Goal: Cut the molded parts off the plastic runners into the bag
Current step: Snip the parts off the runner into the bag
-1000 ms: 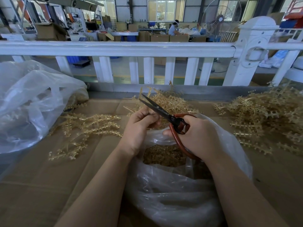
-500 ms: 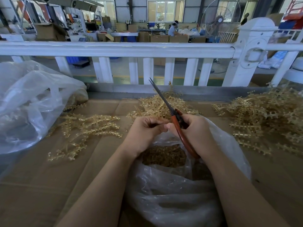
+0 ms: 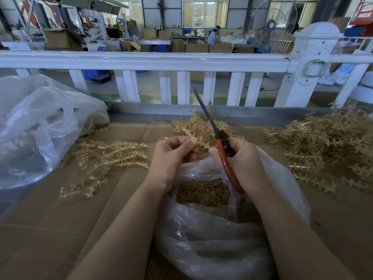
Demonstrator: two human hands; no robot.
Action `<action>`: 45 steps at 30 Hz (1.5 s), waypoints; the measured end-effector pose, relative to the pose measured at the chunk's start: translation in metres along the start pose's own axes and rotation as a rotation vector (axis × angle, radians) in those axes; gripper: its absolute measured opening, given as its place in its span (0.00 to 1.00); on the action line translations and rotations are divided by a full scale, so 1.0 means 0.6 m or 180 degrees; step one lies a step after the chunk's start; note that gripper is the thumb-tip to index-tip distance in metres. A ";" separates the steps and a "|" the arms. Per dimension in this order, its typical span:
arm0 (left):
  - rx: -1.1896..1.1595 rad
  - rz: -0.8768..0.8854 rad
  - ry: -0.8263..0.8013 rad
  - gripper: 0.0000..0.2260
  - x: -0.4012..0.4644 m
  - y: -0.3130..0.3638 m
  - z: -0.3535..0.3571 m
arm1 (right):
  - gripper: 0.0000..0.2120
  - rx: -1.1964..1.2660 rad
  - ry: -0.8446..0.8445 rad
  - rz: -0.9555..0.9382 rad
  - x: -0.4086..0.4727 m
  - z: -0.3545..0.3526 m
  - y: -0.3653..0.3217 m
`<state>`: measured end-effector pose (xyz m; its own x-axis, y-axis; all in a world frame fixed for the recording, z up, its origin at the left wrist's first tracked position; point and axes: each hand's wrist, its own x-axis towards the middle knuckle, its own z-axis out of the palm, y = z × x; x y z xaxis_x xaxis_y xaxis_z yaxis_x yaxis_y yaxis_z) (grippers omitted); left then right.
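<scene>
Cardboard-covered counter [image 3: 60,229] carrying heaped runners [image 3: 327,146] | left hand [image 3: 171,156] fingers pinching a runner piece [image 3: 203,145] over the bag [image 3: 212,239]; right hand [image 3: 242,160] gripping closed scissors [image 3: 214,128], blades pointing up

Views: one only, a wide-angle camera worn on the person's head; no second view shares the scene.
Position: above and behind the forearms, which enter from 5 and 7 o'clock.
Facing: forward and down onto the cardboard-covered table [image 3: 60,229], out toward 12 o'clock.
Nearness: close; the left hand [image 3: 171,156], right hand [image 3: 242,162] and bag [image 3: 212,239] fill the lower centre.
Middle ground: the white fence [image 3: 141,59] crosses the frame from 9 to 3 o'clock, bowed by the lens.
Far ground: the workshop floor, with a standing fan [image 3: 272,25] at about 1 o'clock.
</scene>
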<state>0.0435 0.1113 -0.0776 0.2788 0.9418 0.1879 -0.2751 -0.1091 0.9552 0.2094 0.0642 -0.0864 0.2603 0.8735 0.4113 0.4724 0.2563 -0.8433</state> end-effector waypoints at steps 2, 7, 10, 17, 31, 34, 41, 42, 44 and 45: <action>-0.0034 -0.0097 0.0020 0.07 0.002 -0.001 -0.001 | 0.08 -0.0094 -0.0071 -0.0019 0.001 0.000 0.000; -0.0163 -0.0104 -0.0008 0.03 0.004 0.000 -0.004 | 0.08 -0.0345 -0.0071 -0.0031 0.000 0.000 0.000; -0.0141 0.0070 0.0050 0.03 0.004 -0.001 -0.005 | 0.11 -0.0694 0.0018 0.0018 -0.002 -0.002 0.002; -0.0074 0.0362 0.0005 0.04 0.002 -0.003 -0.007 | 0.26 -0.1544 -0.0054 -0.0435 -0.010 -0.010 -0.004; -0.0363 0.0306 -0.0135 0.05 0.004 0.000 -0.010 | 0.28 -0.2100 -0.0209 -0.0493 -0.005 -0.016 0.000; -0.0353 0.0254 -0.0156 0.05 0.003 0.004 -0.009 | 0.29 -0.2130 -0.0125 -0.0543 -0.006 -0.016 -0.001; -0.0336 0.0209 -0.0253 0.07 -0.001 0.010 -0.005 | 0.34 -0.2080 -0.0027 -0.0614 -0.008 -0.017 -0.002; -0.0349 0.0202 -0.0255 0.06 -0.002 0.011 -0.005 | 0.34 -0.2112 0.0019 -0.0648 -0.008 -0.017 -0.002; -0.0367 0.0187 -0.0267 0.06 -0.002 0.012 -0.006 | 0.34 -0.2208 0.0100 -0.0685 -0.008 -0.017 -0.002; -0.0378 0.0177 -0.0277 0.06 -0.003 0.011 -0.006 | 0.34 -0.2243 0.0133 -0.0702 -0.008 -0.017 -0.002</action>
<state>0.0379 0.1103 -0.0721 0.3375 0.9036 0.2637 -0.3978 -0.1170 0.9100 0.2162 0.0554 -0.0839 0.1221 0.8123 0.5703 0.9425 0.0852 -0.3231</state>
